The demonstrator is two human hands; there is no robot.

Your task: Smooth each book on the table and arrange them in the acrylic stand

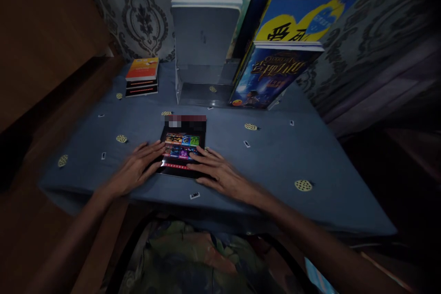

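A thin black booklet (183, 139) with small colourful pictures lies flat on the blue tablecloth near the table's front edge. My left hand (139, 165) rests at the booklet's left edge, its fingers stretched out and touching the cover. On the right side, my right hand (220, 172) lies with spread fingers over the booklet's lower right part and hides that corner. Neither hand grips anything.
Behind the booklet, a clear bookend (203, 73) stands beside several upright books (275, 73). A small stack of books (142, 71) sits at the back left. The table (275, 161) has its front edge close to my body. A patterned wall covering is behind.
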